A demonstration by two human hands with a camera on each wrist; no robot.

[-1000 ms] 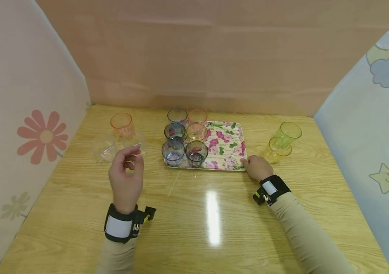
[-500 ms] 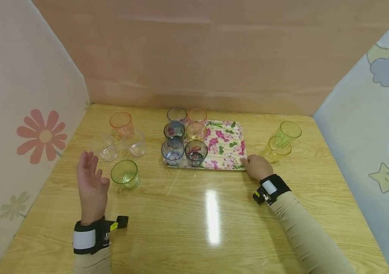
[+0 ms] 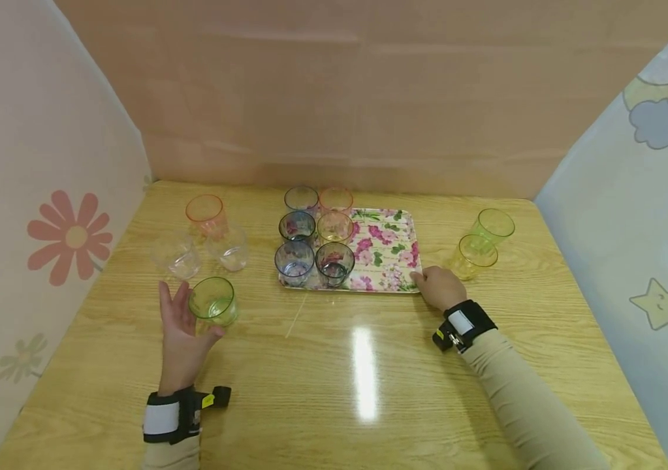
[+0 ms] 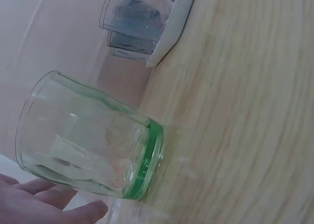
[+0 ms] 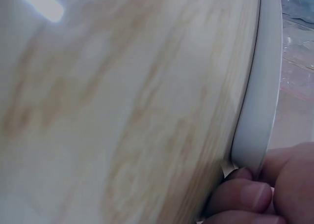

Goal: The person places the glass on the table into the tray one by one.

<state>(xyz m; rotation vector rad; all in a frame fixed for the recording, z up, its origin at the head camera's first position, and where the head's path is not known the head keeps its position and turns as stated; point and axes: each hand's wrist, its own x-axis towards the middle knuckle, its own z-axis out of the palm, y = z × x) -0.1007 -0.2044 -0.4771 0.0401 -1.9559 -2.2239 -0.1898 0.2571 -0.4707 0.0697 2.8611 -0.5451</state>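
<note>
Green cup stands upright on the desk, left of the tray. Left hand lies open beside it, fingers straight, thumb near its base. Right hand pinches the tray's near right corner.

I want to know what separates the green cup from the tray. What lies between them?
Only bare wooden table: the head view shows nothing between the green cup, by the left hand, and the floral tray.
</note>
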